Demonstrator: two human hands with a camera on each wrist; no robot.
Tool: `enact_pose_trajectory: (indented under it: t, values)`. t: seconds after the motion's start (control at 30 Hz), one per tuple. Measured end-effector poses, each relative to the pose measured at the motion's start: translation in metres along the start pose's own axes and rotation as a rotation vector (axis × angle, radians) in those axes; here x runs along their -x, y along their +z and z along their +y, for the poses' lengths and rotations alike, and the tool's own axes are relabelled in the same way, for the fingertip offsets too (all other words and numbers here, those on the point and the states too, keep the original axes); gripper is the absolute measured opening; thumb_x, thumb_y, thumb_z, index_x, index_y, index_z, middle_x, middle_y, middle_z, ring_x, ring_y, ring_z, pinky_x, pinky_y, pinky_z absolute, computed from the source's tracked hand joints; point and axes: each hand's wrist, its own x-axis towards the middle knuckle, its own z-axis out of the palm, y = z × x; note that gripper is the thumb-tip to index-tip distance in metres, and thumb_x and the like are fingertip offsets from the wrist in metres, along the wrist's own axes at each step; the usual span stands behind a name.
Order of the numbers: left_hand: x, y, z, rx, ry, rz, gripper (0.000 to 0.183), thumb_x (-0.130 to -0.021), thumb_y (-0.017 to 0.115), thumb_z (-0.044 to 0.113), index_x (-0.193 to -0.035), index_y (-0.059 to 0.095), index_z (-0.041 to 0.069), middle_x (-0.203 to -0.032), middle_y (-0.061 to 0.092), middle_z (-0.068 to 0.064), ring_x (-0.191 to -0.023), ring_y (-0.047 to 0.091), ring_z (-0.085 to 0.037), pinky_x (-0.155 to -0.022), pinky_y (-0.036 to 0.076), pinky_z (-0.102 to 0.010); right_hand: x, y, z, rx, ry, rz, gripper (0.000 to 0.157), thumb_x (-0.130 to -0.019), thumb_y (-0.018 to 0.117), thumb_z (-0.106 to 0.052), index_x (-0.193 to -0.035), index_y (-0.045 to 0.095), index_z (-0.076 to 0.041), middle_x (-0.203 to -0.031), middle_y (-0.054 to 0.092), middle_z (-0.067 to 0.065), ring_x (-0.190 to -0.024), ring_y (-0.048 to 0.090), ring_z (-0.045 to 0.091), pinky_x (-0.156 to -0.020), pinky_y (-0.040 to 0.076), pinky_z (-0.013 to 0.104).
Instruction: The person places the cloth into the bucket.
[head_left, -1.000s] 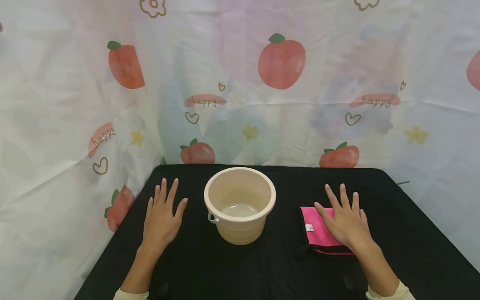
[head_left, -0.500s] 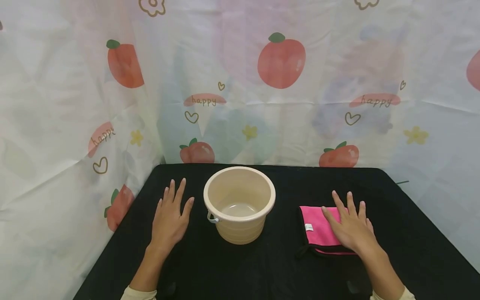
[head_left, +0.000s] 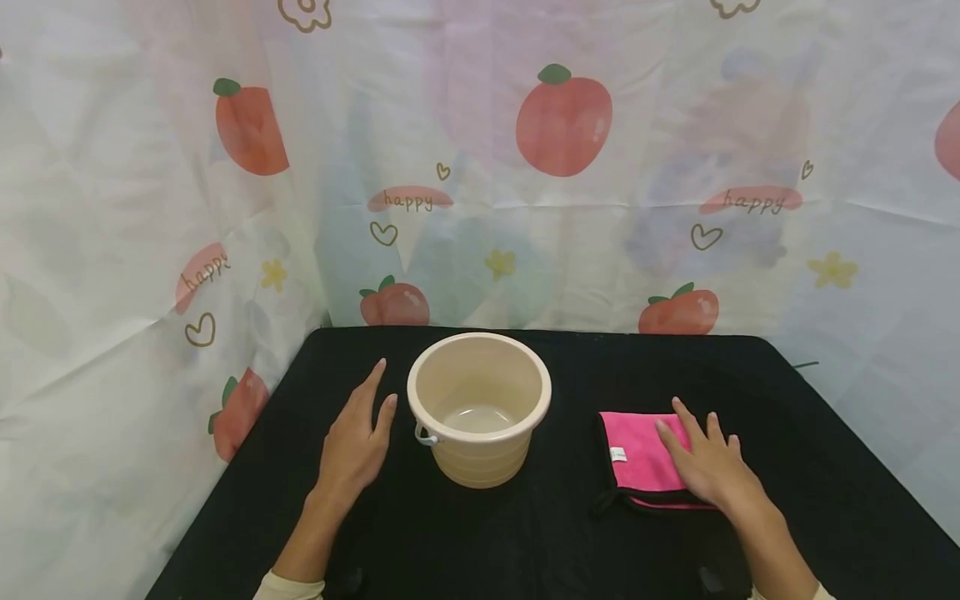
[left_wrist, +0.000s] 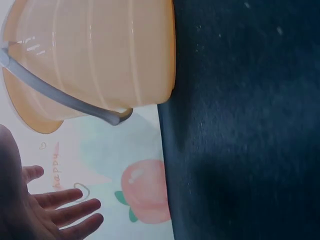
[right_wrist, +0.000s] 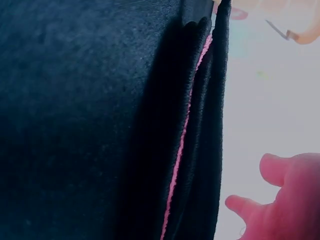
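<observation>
A cream plastic bucket (head_left: 480, 465) stands upright on the black table. Its grey handle (left_wrist: 62, 97) hangs down the side, seen in the left wrist view. Left of the bucket hovers my left hand (head_left: 355, 446), turned partly on edge, fingers extended and holding nothing. A folded pink cloth (head_left: 637, 454) with black edging and a small white tag lies right of the bucket. Over its right part is my right hand (head_left: 716, 468), fingers spread. From the right wrist, the cloth's layered edge (right_wrist: 200, 130) shows, with the hand (right_wrist: 287, 200) above the table.
The black-covered table (head_left: 525, 542) reaches back to a pale curtain (head_left: 562, 250) printed with fruit, hearts and flowers. The curtain also runs along the left and right sides.
My left hand has moved right, closer to the bucket, and turned more on edge. My right hand has shifted right and nearer to me over the cloth. Bucket and cloth stay put.
</observation>
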Motion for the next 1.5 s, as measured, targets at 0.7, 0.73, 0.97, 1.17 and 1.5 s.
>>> enact_pose_trajectory:
  t: [0.7, 0.73, 0.97, 1.17, 1.5]
  values:
    - [-0.006, 0.03, 0.009, 0.358, 0.135, 0.043, 0.053, -0.112, 0.045, 0.026, -0.163, 0.033, 0.032, -0.157, 0.044, -0.01, -0.133, 0.052, -0.038, -0.099, 0.045, -0.063, -0.004, 0.006, 0.011, -0.004, 0.009, -0.014, 0.082, -0.108, 0.029, -0.058, -0.162, 0.008, 0.0, -0.153, 0.014, 0.048, -0.139, 0.012, 0.07, -0.101, 0.019, 0.083]
    - [-0.007, 0.03, 0.01, 0.369, 0.132, 0.044, 0.053, -0.112, 0.045, 0.026, -0.163, 0.033, 0.032, -0.156, 0.044, -0.01, -0.132, 0.053, -0.036, -0.099, 0.045, -0.062, -0.004, 0.006, 0.011, -0.003, 0.009, -0.013, 0.081, -0.108, 0.03, -0.057, -0.162, 0.009, 0.0, -0.153, 0.015, 0.048, -0.139, 0.012, 0.068, -0.101, 0.019, 0.083]
    - [-0.01, 0.036, 0.019, 0.441, 0.129, 0.065, 0.053, -0.112, 0.041, 0.025, -0.164, 0.029, 0.025, -0.161, 0.039, -0.01, -0.138, 0.049, -0.03, -0.107, 0.038, -0.06, -0.007, 0.007, 0.016, 0.043, -0.01, 0.02, 0.077, -0.109, 0.034, -0.052, -0.159, 0.018, 0.005, -0.145, 0.031, 0.048, -0.128, 0.038, 0.066, -0.095, 0.036, 0.076]
    - [-0.013, 0.044, 0.025, 0.48, 0.101, 0.095, 0.052, -0.112, 0.04, 0.027, -0.163, 0.031, 0.024, -0.158, 0.043, -0.01, -0.141, 0.044, -0.028, -0.111, 0.033, -0.057, -0.009, 0.008, 0.022, 0.04, -0.015, 0.027, 0.074, -0.109, 0.038, -0.047, -0.158, 0.021, 0.006, -0.141, 0.036, 0.049, -0.123, 0.041, 0.066, -0.093, 0.038, 0.075]
    - [-0.011, 0.055, 0.033, 0.564, 0.063, 0.128, 0.049, -0.112, 0.039, 0.027, -0.16, 0.038, 0.015, -0.16, 0.042, -0.004, -0.141, 0.044, -0.024, -0.112, 0.033, -0.054, -0.011, 0.013, 0.024, -0.048, -0.043, 0.017, 0.071, -0.107, 0.047, -0.04, -0.157, 0.024, 0.006, -0.14, 0.037, 0.047, -0.124, 0.037, 0.065, -0.092, 0.041, 0.073]
